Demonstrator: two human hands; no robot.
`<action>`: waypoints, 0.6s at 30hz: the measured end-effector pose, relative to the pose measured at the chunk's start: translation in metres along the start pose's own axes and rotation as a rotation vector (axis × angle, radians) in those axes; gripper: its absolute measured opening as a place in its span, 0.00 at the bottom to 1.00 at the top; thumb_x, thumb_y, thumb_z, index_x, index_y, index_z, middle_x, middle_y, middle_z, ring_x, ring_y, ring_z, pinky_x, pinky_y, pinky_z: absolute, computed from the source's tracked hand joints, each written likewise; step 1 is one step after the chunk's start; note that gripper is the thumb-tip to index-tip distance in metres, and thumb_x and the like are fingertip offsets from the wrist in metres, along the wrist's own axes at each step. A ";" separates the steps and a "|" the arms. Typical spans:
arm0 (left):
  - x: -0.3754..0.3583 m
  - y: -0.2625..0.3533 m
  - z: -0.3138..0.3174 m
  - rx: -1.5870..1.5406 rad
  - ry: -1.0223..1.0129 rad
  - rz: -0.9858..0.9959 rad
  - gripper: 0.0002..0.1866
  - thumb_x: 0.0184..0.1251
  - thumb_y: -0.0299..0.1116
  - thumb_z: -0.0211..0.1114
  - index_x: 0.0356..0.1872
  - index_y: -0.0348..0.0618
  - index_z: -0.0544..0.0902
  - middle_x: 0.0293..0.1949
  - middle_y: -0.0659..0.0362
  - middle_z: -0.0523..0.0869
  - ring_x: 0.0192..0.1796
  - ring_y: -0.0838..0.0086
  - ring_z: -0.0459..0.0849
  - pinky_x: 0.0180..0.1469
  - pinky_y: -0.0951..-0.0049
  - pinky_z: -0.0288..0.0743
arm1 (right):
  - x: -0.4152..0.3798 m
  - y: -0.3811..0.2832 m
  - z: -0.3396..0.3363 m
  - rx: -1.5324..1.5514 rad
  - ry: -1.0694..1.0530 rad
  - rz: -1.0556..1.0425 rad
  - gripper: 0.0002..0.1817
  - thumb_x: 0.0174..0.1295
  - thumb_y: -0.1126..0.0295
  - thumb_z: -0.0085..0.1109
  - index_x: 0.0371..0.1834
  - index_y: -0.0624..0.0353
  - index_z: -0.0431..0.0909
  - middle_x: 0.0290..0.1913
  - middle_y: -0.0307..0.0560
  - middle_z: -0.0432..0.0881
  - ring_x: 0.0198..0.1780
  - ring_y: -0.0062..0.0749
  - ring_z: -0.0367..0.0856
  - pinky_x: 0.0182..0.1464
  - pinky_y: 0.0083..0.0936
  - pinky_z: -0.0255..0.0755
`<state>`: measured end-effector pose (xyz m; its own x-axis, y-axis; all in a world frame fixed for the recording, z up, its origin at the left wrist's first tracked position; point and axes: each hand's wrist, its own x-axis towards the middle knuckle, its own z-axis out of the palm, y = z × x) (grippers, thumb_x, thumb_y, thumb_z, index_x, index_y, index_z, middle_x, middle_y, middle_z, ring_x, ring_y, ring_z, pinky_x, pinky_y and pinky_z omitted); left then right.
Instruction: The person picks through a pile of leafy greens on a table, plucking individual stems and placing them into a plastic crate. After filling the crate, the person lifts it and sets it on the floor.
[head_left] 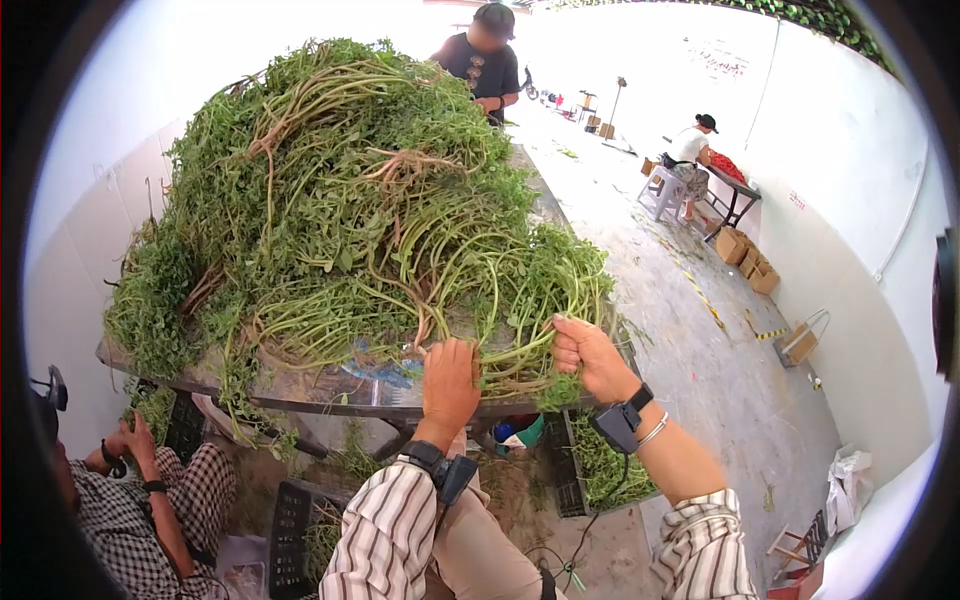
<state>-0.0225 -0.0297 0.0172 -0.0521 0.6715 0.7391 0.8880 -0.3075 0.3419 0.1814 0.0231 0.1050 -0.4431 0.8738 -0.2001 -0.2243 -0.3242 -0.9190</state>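
The left hand [452, 385] has its fingers side by side and bent down at the near edge of the heap, just beside a pinkish root [423, 328]; the undersides are hidden, so whether they clamp anything cannot be told. The right hand [590, 352] is curled, its thumb and index finger pinched together on green stems [520, 352] that run between the two hands. Each wrist carries a dark strapped device with no readable brand, and the right one also has a silver bangle [652, 431]. The stems lie at the front of a large heap of leafy green plants [340, 180], tangled and with some roots showing, which covers much of the dark tabletop [300, 402] and spills over its near edge. Below are a black crate [290, 535] at the left and another crate [568, 470] of greens at the right. At lower left a person in checkered clothes [150, 500] sits with hands near more greens. Behind the heap stands a person in a dark shirt and cap [488, 65]. Farther right, a person in a white top [690, 150] sits at a table bearing red items [728, 165], near cardboard boxes [735, 247]. Small red writing [797, 200] on the white wall [850, 130] is illegible.
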 end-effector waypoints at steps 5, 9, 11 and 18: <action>0.000 -0.003 0.001 0.009 -0.047 -0.009 0.13 0.55 0.23 0.60 0.44 0.40 0.75 0.36 0.52 0.71 0.42 0.54 0.70 0.46 0.56 0.62 | -0.025 0.014 0.025 -0.088 0.026 -0.167 0.10 0.71 0.61 0.53 0.33 0.52 0.68 0.19 0.29 0.62 0.17 0.14 0.57 0.19 0.15 0.51; -0.002 -0.001 0.001 0.076 -0.023 0.012 0.24 0.44 0.23 0.65 0.48 0.44 0.76 0.40 0.55 0.74 0.46 0.58 0.72 0.49 0.58 0.61 | -0.032 0.042 0.013 -0.165 0.109 -0.288 0.15 0.71 0.58 0.53 0.29 0.52 0.64 0.19 0.31 0.64 0.16 0.13 0.56 0.18 0.15 0.50; 0.001 0.009 -0.009 0.058 -0.031 0.002 0.24 0.50 0.27 0.66 0.53 0.46 0.76 0.43 0.55 0.74 0.47 0.58 0.71 0.50 0.56 0.61 | -0.026 0.057 -0.001 -0.175 0.117 -0.303 0.15 0.71 0.58 0.52 0.29 0.52 0.63 0.19 0.32 0.64 0.16 0.14 0.56 0.18 0.16 0.50; 0.000 0.040 -0.011 -0.043 -0.133 0.168 0.26 0.54 0.37 0.69 0.57 0.52 0.78 0.48 0.57 0.75 0.49 0.60 0.72 0.50 0.59 0.61 | -0.008 0.076 -0.012 -0.202 0.236 -0.351 0.12 0.72 0.62 0.49 0.31 0.54 0.69 0.19 0.33 0.68 0.15 0.14 0.57 0.16 0.15 0.50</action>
<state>0.0082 -0.0494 0.0369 0.1586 0.6904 0.7059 0.8586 -0.4494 0.2466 0.1782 -0.0044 0.0325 -0.1556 0.9842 0.0839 -0.1411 0.0619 -0.9881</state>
